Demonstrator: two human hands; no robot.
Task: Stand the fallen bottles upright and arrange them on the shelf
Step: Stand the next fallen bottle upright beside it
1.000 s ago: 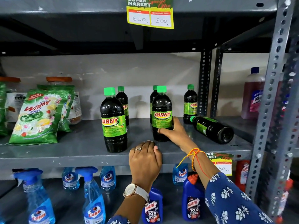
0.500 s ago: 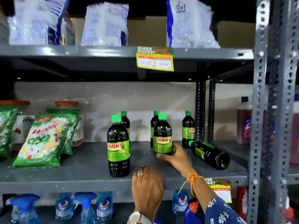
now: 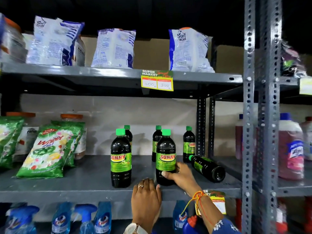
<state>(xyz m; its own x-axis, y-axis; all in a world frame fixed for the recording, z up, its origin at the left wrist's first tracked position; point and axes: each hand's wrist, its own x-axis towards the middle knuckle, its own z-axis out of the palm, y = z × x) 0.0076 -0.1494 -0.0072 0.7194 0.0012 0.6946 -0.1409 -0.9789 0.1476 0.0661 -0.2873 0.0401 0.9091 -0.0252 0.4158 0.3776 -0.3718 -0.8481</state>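
A: What's nearest?

B: The left hand (image 3: pixel 146 197), fingers flat over the front lip of the grey metal shelf (image 3: pixel 67 188), holding nothing.

A: And the right hand (image 3: pixel 181 174)?

B: Wrapped around the lower body of an upright dark plastic bottle with a green cap and label (image 3: pixel 165 157).

A: Behind that?

B: One matching fallen bottle (image 3: pixel 208 168) lies on its side at the right; three more stand at the back.

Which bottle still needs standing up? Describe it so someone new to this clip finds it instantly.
Find the grey middle shelf holding the dark Sunny bottles with green caps. At its right end, by the perforated upright post, is the fallen bottle. It alone lies on its side, base toward the camera, just right of the right hand.
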